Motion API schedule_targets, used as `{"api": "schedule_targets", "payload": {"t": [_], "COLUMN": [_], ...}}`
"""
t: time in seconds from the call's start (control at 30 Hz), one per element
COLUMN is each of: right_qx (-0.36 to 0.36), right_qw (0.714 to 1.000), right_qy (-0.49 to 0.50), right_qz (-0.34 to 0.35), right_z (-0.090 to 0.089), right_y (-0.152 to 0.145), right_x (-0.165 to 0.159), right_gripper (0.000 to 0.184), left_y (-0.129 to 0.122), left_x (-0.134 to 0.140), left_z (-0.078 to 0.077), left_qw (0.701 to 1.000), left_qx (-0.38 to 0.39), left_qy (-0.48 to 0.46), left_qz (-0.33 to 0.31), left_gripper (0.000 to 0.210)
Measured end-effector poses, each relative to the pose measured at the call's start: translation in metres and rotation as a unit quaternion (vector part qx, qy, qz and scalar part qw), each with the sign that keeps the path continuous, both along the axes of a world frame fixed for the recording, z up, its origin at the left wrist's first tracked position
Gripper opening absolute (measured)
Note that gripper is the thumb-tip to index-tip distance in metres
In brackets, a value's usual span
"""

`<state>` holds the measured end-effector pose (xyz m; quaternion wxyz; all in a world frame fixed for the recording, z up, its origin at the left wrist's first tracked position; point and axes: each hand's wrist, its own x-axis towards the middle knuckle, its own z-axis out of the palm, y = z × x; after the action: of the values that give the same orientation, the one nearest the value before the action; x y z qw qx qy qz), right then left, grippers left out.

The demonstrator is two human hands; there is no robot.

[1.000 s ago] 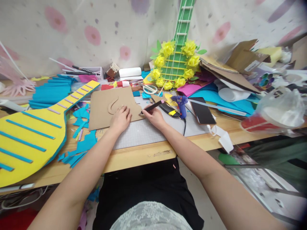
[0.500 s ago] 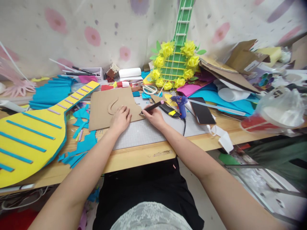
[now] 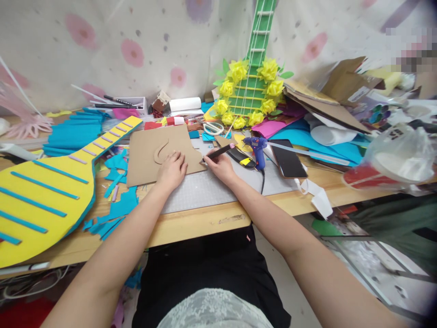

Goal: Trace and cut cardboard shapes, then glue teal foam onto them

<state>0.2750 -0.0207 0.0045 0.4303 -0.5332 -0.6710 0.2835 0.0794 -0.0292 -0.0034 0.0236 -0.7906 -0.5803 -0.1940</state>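
Left end of the bench [image 3: 191, 226]: yellow guitar-shaped cutout [image 3: 48, 196], then blue paper scraps [image 3: 118, 208], then cardboard sheet [image 3: 141, 157] overlapping the grey mat [image 3: 191, 196], probably to spare the wood. Curved cardboard strip [image 3: 156, 154] on top. Left hand [image 3: 172, 169] palm-down on the sheet, fingers nearly together, likely to stop it sliding. Right hand [image 3: 220, 168]: fingers clamped on black pen-like tool [image 3: 220, 151], tip at the sheet's right edge, low grip presumably for control. Glue gun [image 3: 259, 151] further right, within reach.

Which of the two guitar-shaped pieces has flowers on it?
The green guitar, beyond the glue gun: yellow flowers line its body. The yellow guitar, left of the cardboard, carries blue and pale strips instead.
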Motion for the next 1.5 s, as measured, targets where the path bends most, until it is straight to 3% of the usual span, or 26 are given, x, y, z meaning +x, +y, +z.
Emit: {"api": "schedule_targets", "payload": {"t": [0.17,0.67,0.93,1.2,1.37,1.5], "right_qx": [0.000,0.003,0.002,0.039,0.077,0.067], "right_qw": [0.999,1.000,0.998,0.997,0.994,0.957], "right_qy": [0.022,0.022,0.042,0.047,-0.078,-0.279], "right_qz": [-0.025,0.000,-0.051,-0.039,-0.002,0.052], "right_z": [0.000,-0.005,0.001,0.000,0.006,0.016], "right_y": [0.001,0.004,0.002,0.004,-0.003,0.004], "right_x": [0.001,0.002,0.004,0.014,0.019,0.018], "right_gripper": [0.023,0.023,0.022,0.025,0.029,0.039], "left_y": [0.000,0.000,0.000,-0.003,-0.005,-0.005], "left_x": [0.000,0.000,-0.001,-0.017,-0.030,-0.043], "left_z": [0.000,0.000,0.001,0.012,0.021,0.027], "left_qw": [1.000,1.000,1.000,0.998,0.991,0.984], "left_qx": [0.004,-0.001,-0.001,0.004,0.050,0.052], "left_qy": [0.003,0.000,-0.008,-0.056,-0.115,-0.128], "left_qz": [0.002,0.000,0.001,0.015,0.055,0.113], "left_gripper": [0.044,0.044,0.042,0.039,0.038,0.038]}}
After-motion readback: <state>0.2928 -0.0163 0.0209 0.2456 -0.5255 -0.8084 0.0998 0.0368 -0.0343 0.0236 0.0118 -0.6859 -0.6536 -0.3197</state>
